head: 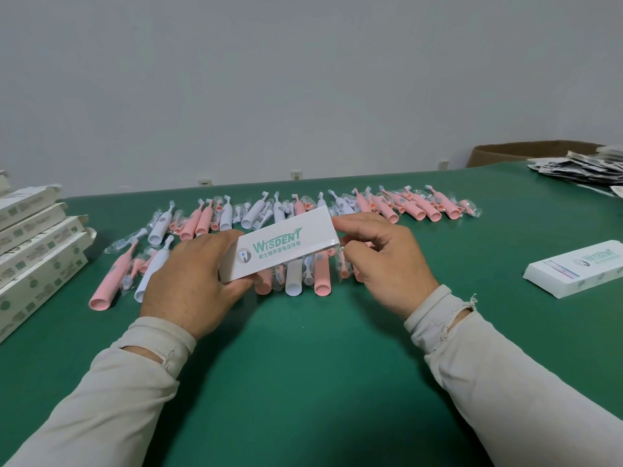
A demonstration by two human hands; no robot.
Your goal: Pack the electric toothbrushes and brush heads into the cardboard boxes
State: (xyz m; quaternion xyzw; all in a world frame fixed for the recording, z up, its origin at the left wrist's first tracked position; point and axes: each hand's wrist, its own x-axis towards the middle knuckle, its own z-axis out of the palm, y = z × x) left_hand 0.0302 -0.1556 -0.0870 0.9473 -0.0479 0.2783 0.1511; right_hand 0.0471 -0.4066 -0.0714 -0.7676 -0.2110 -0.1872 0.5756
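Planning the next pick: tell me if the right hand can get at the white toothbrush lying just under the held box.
Probably not yet: the right hand pinches the box, which the left hand also holds over the white toothbrush. Only its open end shows.

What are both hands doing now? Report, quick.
Left hand: grips the box at its near end.
Right hand: fingers pinch the box's far end.

White Wisdent box (281, 246) closed, tilted, above table. Pink and white toothbrushes (337, 210) lie in rows; open boxes (37, 251) stacked left.
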